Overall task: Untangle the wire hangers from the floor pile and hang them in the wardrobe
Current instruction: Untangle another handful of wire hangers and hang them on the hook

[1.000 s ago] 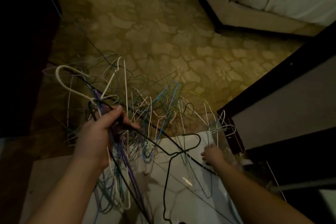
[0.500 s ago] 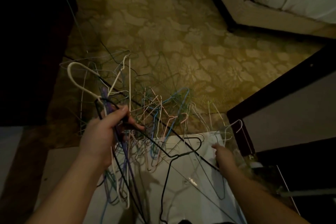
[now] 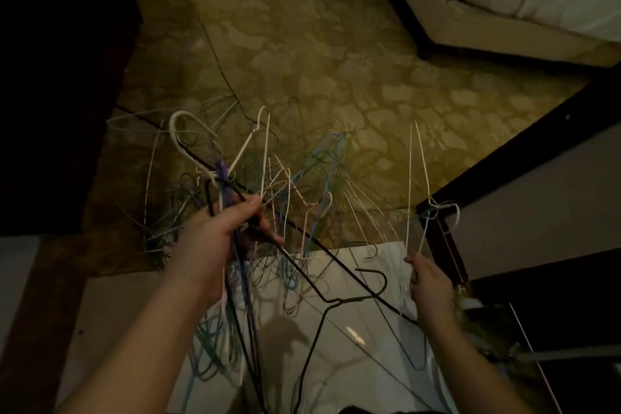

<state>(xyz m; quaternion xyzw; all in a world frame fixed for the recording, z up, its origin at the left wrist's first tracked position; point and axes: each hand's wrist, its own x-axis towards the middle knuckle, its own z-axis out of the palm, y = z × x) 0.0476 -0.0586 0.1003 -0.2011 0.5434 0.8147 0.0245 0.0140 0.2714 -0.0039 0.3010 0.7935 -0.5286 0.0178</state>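
Between the two hands, above the patterned olive carpet point(image 3: 336, 60) and the pale glossy floor tile point(image 3: 353, 329), hangs the tangle of thin coloured wire hangers point(image 3: 295, 198). The left hand point(image 3: 215, 239) has its fingers curled tight round a gathered bunch of necks, with purple, black and white wires sprouting up past the thumb and trailing down below the palm. A black wire hanger point(image 3: 339, 302) dangles just below and to the right of those fingers, its hook pointing towards the other hand. The right hand point(image 3: 428, 282) pinches the lower ends of a slim white wire hanger point(image 3: 415, 178), which rises straight up from its fingertips point(image 3: 408, 259); its hook sits up beside the dark wardrobe door edge point(image 3: 504, 161).

These hangers look light and springy, stiff enough to hold shape yet easily bent, and their hooks will likely snag on neighbouring loops. The smooth coating may slip under a loose pinch. Best hold is probably at the twisted neck just below a hook, drawing one hanger out along its own plane. Most of the pile spreads beyond the left knuckles, well apart from the right fingers.
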